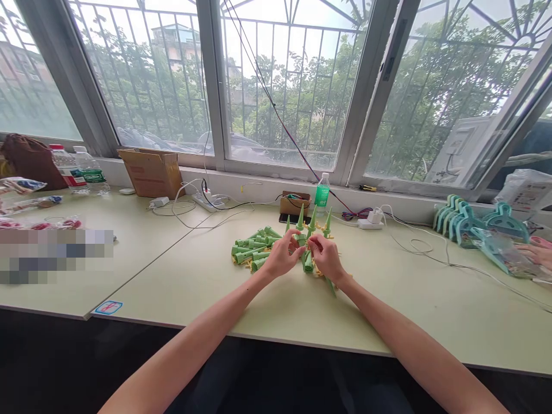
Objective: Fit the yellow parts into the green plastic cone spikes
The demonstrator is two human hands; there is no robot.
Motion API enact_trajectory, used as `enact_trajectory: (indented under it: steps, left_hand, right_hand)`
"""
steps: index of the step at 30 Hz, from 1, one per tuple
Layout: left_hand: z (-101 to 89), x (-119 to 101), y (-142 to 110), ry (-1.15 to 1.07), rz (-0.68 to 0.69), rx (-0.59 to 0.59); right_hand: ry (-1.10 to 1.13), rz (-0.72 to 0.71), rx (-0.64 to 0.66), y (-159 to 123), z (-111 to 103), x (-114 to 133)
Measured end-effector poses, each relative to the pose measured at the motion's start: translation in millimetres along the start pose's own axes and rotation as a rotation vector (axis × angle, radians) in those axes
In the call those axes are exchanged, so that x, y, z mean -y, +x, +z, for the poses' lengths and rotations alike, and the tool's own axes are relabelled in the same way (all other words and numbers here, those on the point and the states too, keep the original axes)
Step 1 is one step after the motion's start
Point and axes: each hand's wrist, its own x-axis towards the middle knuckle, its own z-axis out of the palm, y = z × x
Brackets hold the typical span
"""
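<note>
Both my hands meet over the middle of a pale green table. My left hand and my right hand have their fingers pinched together on a small green and yellow plastic piece between them. Three green cone spikes stand upright just behind my fingers. A pile of several green cone spikes lies on the table to the left of my left hand. More green pieces lie under and between my hands.
A green bottle, a small brown box, a power strip and cables lie by the window sill. A cardboard box and water bottles stand at left. Teal hangers and another person's hand are at right.
</note>
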Motion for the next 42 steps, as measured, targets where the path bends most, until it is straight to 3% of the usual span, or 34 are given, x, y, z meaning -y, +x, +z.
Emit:
enact_trajectory:
  steps: [16,42]
  left_hand:
    - [0.6,4.1,-0.2,0.038,0.085,-0.038]
    - [4.1,-1.8,2.1,0.031,0.043,-0.153]
  right_hand:
    - [0.039,0.011,0.047,-2.4,0.1,4.5]
    - [0.046,0.015,0.018,-1.4,-1.3,13.3]
